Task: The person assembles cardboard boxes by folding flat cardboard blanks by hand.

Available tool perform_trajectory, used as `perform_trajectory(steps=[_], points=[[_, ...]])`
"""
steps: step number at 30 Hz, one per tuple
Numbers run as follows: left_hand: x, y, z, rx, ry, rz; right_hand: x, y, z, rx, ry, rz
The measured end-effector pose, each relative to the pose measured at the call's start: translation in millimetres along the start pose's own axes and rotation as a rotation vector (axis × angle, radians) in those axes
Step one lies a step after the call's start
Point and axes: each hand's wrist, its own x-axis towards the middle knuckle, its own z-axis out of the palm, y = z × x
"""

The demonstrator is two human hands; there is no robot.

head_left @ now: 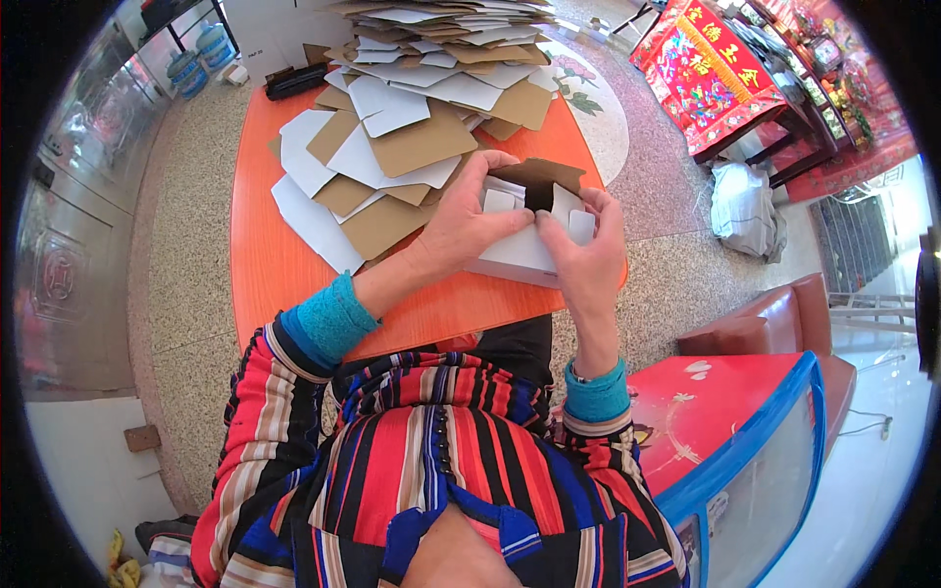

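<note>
A small white cardboard box (512,257) with a brown inside stands at the right edge of the orange table (284,284). Its lid flap is raised at the far side, and small side flaps stick up. My left hand (463,218) grips the box's left side, thumb on the near top edge and fingers reaching to the back. On the right side my right hand (586,245) holds it the same way, its thumb close to the left thumb. Beyond my left hand lies a heap of flat cardboard box blanks (421,137), white on one face and brown on the other.
A black object (296,81) lies at the table's far left corner. To the right are a brown leather seat (760,318), a blue-framed glass-topped chest (755,441) and a plastic bag (745,211). Farther off stands a red-draped table (701,78); water jugs (186,71) stand far left.
</note>
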Motion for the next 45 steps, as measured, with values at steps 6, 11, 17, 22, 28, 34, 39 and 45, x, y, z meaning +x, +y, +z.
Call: perform_trajectory(steps=[6, 11, 17, 22, 28, 34, 39, 45], points=[[1.5, 1.2, -1.6, -0.106, 0.017, -0.123, 7.0, -4.4, 2.6, -0.141, 0.1, -0.074], [11.1, 1.8, -17.4, -0.39, 0.02, -0.352, 7.3, -6.4, -6.2, 0.028, 0.119, 0.041], [7.4, -8.1, -14.9, -0.109, 0.006, -0.14, 10.6, -8.8, -11.4, 0.195, 0.148, 0.054], [5.3, -7.1, -16.2, 0.151, -0.007, -0.035, 7.1, 4.1, -11.5, 0.162, 0.178, 0.022], [4.3, 3.0, -11.2, 0.439, 0.069, 0.063, -11.7, -5.2, -3.4, 0.185, 0.155, -0.069], [0.0, 13.2, -4.2, 0.556, 0.074, 0.023, -12.1, -5.9, -5.5, -0.078, -0.045, -0.212], [0.5, 5.3, -5.6, 0.295, 0.066, 0.01, -6.5, -0.5, -13.4, -0.036, -0.239, -0.258], [4.8, 2.6, -2.3, 0.029, 0.033, 0.058, -2.0, 2.1, -16.5, 0.101, -0.386, -0.178]])
